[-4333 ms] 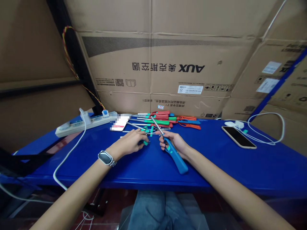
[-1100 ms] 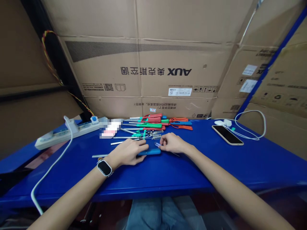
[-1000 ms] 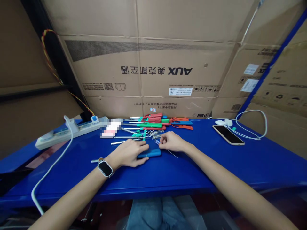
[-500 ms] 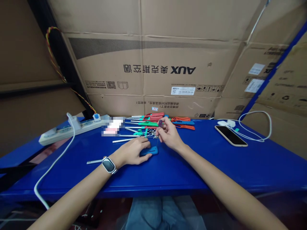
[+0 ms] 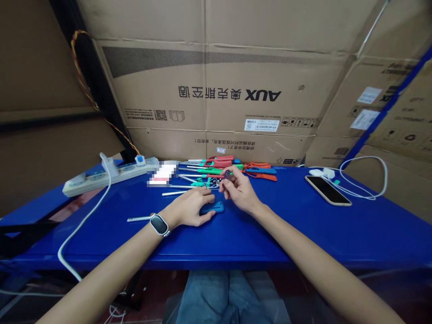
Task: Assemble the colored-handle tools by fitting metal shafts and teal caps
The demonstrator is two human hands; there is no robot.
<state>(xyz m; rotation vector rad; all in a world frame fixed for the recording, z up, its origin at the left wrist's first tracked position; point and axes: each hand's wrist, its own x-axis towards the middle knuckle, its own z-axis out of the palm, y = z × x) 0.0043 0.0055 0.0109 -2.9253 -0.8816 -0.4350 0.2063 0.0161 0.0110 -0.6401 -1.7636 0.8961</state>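
plastic handle, shiny metal rod, matt cardboard

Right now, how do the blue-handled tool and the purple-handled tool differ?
Pose: the blue-handled tool lies on the table under the left hand; the purple-handled tool is held above the table in the right hand.
Visible extent: the blue-handled tool shows much longer, its metal rod passing the left wrist; the purple-handled tool shows little beyond its handle.
Shared: each is held by one hand.

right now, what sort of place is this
Probably a makeshift workstation: cardboard panels stand behind a blue table, with colourful lighter-like tools clustered on it.
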